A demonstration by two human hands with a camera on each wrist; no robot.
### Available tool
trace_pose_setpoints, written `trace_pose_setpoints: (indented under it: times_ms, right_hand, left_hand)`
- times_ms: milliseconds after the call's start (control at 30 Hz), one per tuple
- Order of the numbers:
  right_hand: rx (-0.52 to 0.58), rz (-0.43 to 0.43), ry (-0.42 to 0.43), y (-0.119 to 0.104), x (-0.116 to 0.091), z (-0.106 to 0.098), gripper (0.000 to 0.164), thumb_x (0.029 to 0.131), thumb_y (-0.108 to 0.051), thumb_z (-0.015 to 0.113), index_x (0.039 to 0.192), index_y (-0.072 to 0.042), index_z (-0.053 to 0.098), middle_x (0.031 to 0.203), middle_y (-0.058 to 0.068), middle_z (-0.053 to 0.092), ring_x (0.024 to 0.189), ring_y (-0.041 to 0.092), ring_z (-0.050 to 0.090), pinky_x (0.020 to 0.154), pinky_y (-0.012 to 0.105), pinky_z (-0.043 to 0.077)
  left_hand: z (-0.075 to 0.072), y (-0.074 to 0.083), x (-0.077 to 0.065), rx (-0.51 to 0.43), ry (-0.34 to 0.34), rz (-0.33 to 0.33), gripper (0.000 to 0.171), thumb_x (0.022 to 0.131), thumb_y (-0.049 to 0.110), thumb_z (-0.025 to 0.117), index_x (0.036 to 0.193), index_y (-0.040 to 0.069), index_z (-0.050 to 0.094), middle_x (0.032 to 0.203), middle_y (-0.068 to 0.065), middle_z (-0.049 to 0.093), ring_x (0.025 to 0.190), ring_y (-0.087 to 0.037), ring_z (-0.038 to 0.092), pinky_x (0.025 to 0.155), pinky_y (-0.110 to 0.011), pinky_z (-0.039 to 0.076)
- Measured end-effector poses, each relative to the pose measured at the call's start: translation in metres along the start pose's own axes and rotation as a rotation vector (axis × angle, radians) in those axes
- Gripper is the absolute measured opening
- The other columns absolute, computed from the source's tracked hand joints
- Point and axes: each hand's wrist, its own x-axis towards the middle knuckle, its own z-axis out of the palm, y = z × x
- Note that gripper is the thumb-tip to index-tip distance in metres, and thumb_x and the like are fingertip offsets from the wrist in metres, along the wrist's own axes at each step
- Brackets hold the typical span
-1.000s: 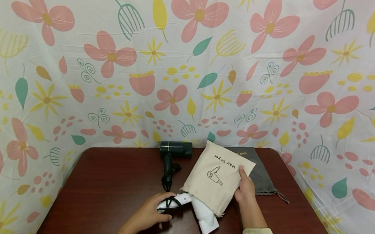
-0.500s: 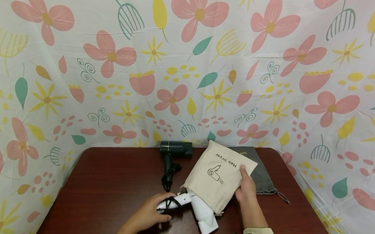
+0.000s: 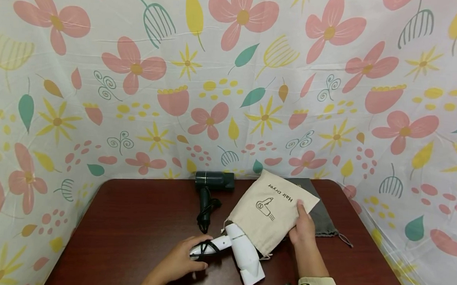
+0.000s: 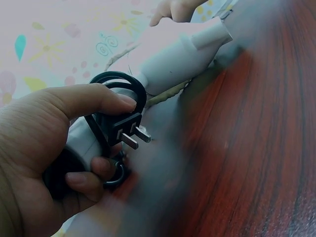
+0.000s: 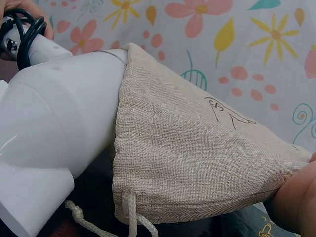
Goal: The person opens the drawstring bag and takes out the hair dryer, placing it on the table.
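A white hair dryer [image 3: 244, 253] sticks partly out of a beige drawstring bag [image 3: 248, 215] printed "Hair Dryer". My left hand [image 3: 179, 257] grips the dryer's handle, around which a black cord is wrapped. In the left wrist view the thumb presses on the cord beside its two-pin plug [image 4: 129, 131]. With thumb on top, my right hand [image 3: 303, 228] pinches the closed end of the bag. Seen from the right wrist, the bag's mouth lies around the rear of the dryer barrel, and a drawstring [image 5: 132, 212] dangles from it. The barrel's back end is hidden inside.
A dark hair dryer [image 3: 215, 181] with its cord wound on the handle lies at the back of the reddish-brown table [image 3: 133, 215]. Under and behind the beige bag is a grey drawstring pouch [image 3: 322, 216]. A flower-patterned cloth [image 3: 223, 95] hangs behind the table.
The beige bag has slid up and to the right with my right hand, so more of the white dryer's barrel shows. My left hand has shifted very slightly left.
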Motion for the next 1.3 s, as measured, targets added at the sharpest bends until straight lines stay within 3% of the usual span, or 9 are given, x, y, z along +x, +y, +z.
trace_pose_setpoints:
  times_ms: [233, 500, 767, 933, 1300]
  right_hand:
    - [0.021, 0.001, 0.024, -0.003, -0.001, -0.001, 0.021, 0.102, -0.03, 0.057, 0.121, -0.022, 0.063, 0.106, -0.014, 0.074, 0.104, 0.0, 0.065, 0.089, 0.017, 0.05]
    - [0.04, 0.03, 0.04, -0.009, -0.001, -0.001, 0.035, 0.102, -0.032, 0.057, 0.135, -0.021, 0.056, 0.108, -0.014, 0.074, 0.107, -0.001, 0.063, 0.091, 0.016, 0.049]
    - [0.035, 0.005, 0.024, -0.011, -0.001, -0.007, 0.025, 0.103, -0.03, 0.056, 0.127, -0.023, 0.061, 0.108, -0.014, 0.075, 0.105, -0.001, 0.065, 0.089, 0.017, 0.051]
    - [0.031, 0.022, 0.023, -0.011, 0.002, -0.01, 0.027, 0.103, -0.03, 0.055, 0.129, -0.025, 0.059, 0.109, -0.014, 0.074, 0.106, 0.001, 0.066, 0.089, 0.018, 0.052]
    - [-0.005, 0.031, 0.024, -0.014, 0.002, -0.009, 0.026, 0.103, -0.031, 0.054, 0.128, -0.024, 0.058, 0.109, -0.014, 0.074, 0.106, 0.001, 0.065, 0.09, 0.019, 0.052]
  left_hand:
    - [-0.003, -0.003, -0.001, -0.026, -0.007, -0.02, 0.066, 0.081, 0.01, 0.082, 0.141, 0.021, 0.056, 0.13, -0.019, 0.058, 0.052, -0.027, 0.065, 0.049, -0.044, 0.057]
    - [-0.006, -0.004, -0.003, -0.012, 0.004, -0.01, 0.067, 0.081, 0.009, 0.082, 0.141, 0.021, 0.056, 0.127, -0.021, 0.058, 0.051, -0.021, 0.064, 0.048, -0.042, 0.057]
    - [-0.011, -0.007, -0.009, 0.003, 0.017, 0.0, 0.067, 0.08, 0.009, 0.082, 0.141, 0.019, 0.056, 0.129, -0.021, 0.059, 0.05, -0.019, 0.064, 0.047, -0.042, 0.056]
    - [-0.014, -0.007, -0.012, 0.034, 0.024, -0.002, 0.066, 0.08, 0.011, 0.082, 0.141, 0.02, 0.057, 0.127, -0.02, 0.06, 0.052, -0.017, 0.064, 0.05, -0.039, 0.057]
    - [-0.02, -0.003, -0.016, 0.003, 0.02, -0.013, 0.068, 0.081, 0.01, 0.081, 0.143, 0.022, 0.055, 0.124, -0.023, 0.056, 0.053, -0.03, 0.066, 0.048, -0.047, 0.056]
